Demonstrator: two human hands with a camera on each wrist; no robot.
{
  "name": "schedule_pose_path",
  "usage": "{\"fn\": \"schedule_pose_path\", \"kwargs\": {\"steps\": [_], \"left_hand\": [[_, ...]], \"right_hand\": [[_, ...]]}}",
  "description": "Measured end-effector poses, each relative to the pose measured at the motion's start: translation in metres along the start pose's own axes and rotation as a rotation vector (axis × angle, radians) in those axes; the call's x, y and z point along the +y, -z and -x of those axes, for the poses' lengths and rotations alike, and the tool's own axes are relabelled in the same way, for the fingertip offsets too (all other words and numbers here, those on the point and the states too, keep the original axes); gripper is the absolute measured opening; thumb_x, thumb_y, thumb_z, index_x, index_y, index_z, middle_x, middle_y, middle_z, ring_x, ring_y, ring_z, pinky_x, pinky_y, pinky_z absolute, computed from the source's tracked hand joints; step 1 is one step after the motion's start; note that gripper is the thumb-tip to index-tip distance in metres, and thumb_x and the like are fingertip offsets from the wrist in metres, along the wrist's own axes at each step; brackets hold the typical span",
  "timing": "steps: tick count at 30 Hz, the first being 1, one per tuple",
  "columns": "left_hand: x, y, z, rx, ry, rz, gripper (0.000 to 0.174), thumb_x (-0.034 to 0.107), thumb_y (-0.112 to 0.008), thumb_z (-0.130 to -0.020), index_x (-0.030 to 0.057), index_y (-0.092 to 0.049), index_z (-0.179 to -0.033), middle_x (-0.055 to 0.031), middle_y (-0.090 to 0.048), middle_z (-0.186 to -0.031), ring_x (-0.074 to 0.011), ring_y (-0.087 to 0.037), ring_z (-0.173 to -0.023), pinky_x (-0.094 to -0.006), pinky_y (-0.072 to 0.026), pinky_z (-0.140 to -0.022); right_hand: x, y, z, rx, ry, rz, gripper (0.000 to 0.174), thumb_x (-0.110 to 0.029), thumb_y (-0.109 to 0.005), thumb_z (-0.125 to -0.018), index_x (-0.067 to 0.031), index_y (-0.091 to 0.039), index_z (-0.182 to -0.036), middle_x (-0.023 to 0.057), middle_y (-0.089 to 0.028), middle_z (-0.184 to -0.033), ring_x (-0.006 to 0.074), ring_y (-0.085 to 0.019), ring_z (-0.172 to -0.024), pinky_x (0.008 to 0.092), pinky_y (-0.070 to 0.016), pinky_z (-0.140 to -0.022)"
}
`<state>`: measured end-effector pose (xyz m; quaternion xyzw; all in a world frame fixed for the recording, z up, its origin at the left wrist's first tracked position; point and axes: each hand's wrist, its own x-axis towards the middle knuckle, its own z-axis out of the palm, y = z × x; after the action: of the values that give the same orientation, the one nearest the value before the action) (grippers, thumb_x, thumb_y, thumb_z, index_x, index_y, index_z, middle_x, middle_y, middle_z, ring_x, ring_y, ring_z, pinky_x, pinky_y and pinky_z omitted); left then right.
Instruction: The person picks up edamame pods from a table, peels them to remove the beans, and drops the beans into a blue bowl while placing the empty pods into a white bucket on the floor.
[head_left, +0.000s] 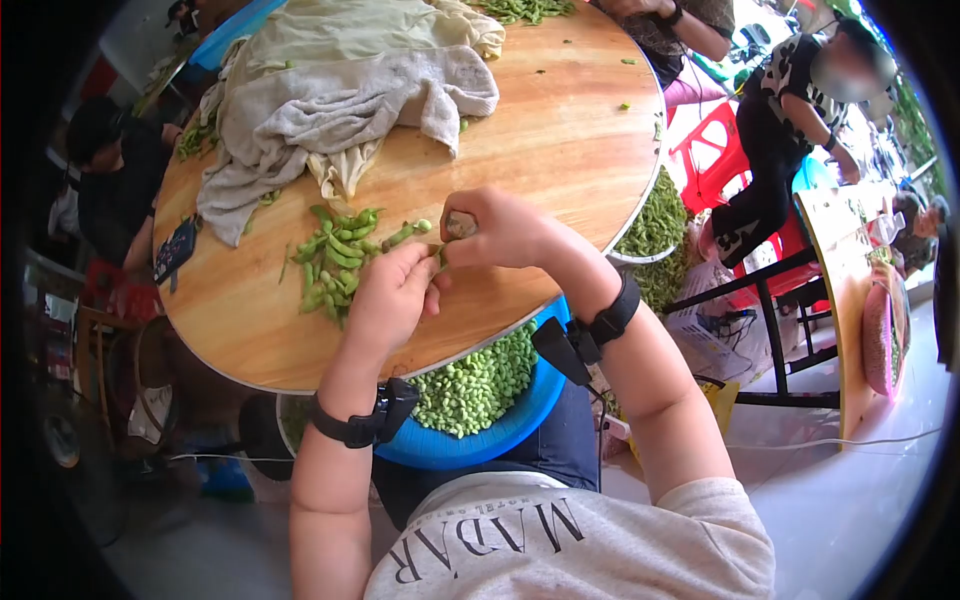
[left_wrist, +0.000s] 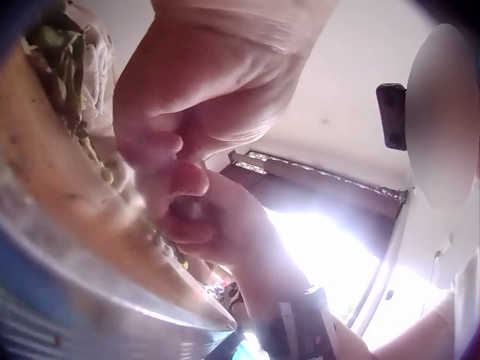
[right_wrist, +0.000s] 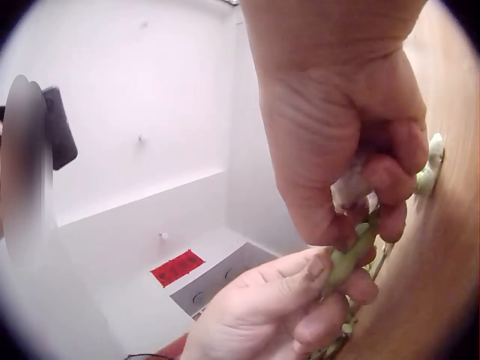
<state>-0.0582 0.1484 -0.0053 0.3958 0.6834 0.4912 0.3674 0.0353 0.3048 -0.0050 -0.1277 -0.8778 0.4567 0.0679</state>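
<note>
L hand [head_left: 393,297] & R hand [head_left: 503,230] meet just inside the near edge of the round wooden surface [head_left: 545,135], both on one green pod [right_wrist: 349,255]. In the R wrist view the pod runs slanted betw. the two hands. Its lower end is pinched by L thumb + fingers [right_wrist: 319,322], and its upper end sits under the curled R fingers [right_wrist: 391,178]. So the fingers of both hands are clamped on the pod, w/ the hands touching. R hand also has sth pale tucked vs. its palm; can't tell what.

Just left of L hand a pile of pods [head_left: 335,258] lies on the surface. A crumpled grey cloth [head_left: 340,95] sits beyond it twd the far edge. Under the near edge, below both wrists, is a blue basin [head_left: 505,425] full of shelled beans [head_left: 478,385].
</note>
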Motion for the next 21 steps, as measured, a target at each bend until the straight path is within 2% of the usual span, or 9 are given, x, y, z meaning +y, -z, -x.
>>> {"fn": "schedule_pose_path", "kwargs": {"steps": [3,6,10,13,16,18,19,20,21], "left_hand": [[0.004,0.0,-0.002,0.009,0.018,-0.118,0.015,0.005,-0.043,-0.088,-0.0023,-0.056,-0.086,-0.0029,-0.056,-0.069,-0.0071,-0.047,-0.052,-0.0213,-0.0382,-0.05],[0.008,-0.001,-0.004,0.046,0.005,-0.18,0.015,0.004,-0.043,-0.087,-0.0026,-0.056,-0.087,-0.0028,-0.056,-0.069,-0.0076,-0.048,-0.052,-0.0222,-0.0385,-0.05],[0.01,0.001,-0.003,0.046,-0.018,-0.169,0.015,0.005,-0.043,-0.087,-0.0026,-0.057,-0.087,-0.0024,-0.056,-0.069,-0.008,-0.048,-0.05,-0.0228,-0.0384,-0.048],[-0.003,0.004,-0.009,0.11,-0.085,-0.359,0.016,0.006,-0.043,-0.087,-0.003,-0.056,-0.089,-0.0045,-0.058,-0.071,-0.009,-0.048,-0.049,-0.0242,-0.0385,-0.047],[-0.011,0.013,-0.021,0.316,-0.133,-0.447,0.017,0.008,-0.043,-0.088,-0.0033,-0.055,-0.093,-0.0076,-0.06,-0.072,-0.0101,-0.048,-0.047,-0.0253,-0.0389,-0.046],[-0.009,0.02,-0.029,0.317,-0.054,-0.486,0.019,0.01,-0.041,-0.089,-0.0026,-0.054,-0.096,-0.0097,-0.062,-0.073,-0.0098,-0.047,-0.046,-0.0248,-0.0392,-0.046],[0.002,0.02,-0.03,0.289,0.022,-0.459,0.02,0.01,-0.041,-0.089,-0.0023,-0.054,-0.097,-0.0094,-0.061,-0.072,-0.0095,-0.047,-0.046,-0.0244,-0.0391,-0.046],[0.009,0.019,-0.032,0.26,0.097,-0.43,0.02,0.01,-0.041,-0.089,-0.002,-0.054,-0.097,-0.0091,-0.061,-0.072,-0.0092,-0.046,-0.046,-0.0241,-0.0391,-0.046],[0.005,0.019,-0.038,0.227,0.086,-0.42,0.02,0.011,-0.041,-0.089,-0.0016,-0.054,-0.098,-0.0086,-0.061,-0.071,-0.009,-0.046,-0.045,-0.0239,-0.0389,-0.046]], "right_hand": [[-0.015,-0.004,0.0,0.084,-0.01,0.23,0.028,-0.022,-0.065,-0.064,-0.0019,-0.057,-0.081,0.0182,-0.06,-0.072,0.0321,-0.059,-0.068,0.0369,-0.0463,-0.06],[-0.025,-0.005,-0.001,0.085,-0.008,0.262,0.027,-0.022,-0.064,-0.065,-0.0013,-0.057,-0.081,0.021,-0.059,-0.073,0.0382,-0.058,-0.071,0.0406,-0.0463,-0.061],[-0.02,-0.001,-0.005,-0.001,0.051,0.209,0.025,-0.019,-0.061,-0.067,-0.0015,-0.058,-0.084,0.0198,-0.06,-0.073,0.0389,-0.057,-0.07,0.0416,-0.0464,-0.061],[-0.022,0.0,-0.007,-0.021,0.132,0.368,0.024,-0.018,-0.06,-0.071,-0.0012,-0.059,-0.088,0.0161,-0.061,-0.071,0.031,-0.06,-0.065,0.0373,-0.0473,-0.059],[-0.004,0.028,-0.01,0.104,0.052,-0.074,0.023,-0.017,-0.057,-0.076,-0.001,-0.06,-0.092,0.0097,-0.061,-0.068,0.0191,-0.06,-0.062,0.031,-0.0474,-0.058],[0.01,0.033,-0.012,0.316,-0.022,-0.048,0.023,-0.017,-0.055,-0.079,-0.0006,-0.06,-0.095,0.0052,-0.06,-0.069,0.0113,-0.057,-0.062,0.027,-0.0469,-0.058],[0.015,0.032,-0.012,0.348,-0.036,0.014,0.023,-0.018,-0.055,-0.08,-0.0015,-0.06,-0.096,0.0082,-0.06,-0.07,0.0133,-0.058,-0.062,0.0278,-0.0471,-0.059],[0.018,0.028,-0.012,0.355,-0.046,0.015,0.023,-0.019,-0.056,-0.079,-0.0022,-0.06,-0.094,0.012,-0.061,-0.072,0.0207,-0.058,-0.066,0.0317,-0.0472,-0.061],[0.02,0.02,-0.011,0.359,-0.057,0.014,0.023,-0.02,-0.057,-0.078,-0.0029,-0.061,-0.091,0.0158,-0.061,-0.074,0.0282,-0.059,-0.07,0.0356,-0.0473,-0.064]]}}
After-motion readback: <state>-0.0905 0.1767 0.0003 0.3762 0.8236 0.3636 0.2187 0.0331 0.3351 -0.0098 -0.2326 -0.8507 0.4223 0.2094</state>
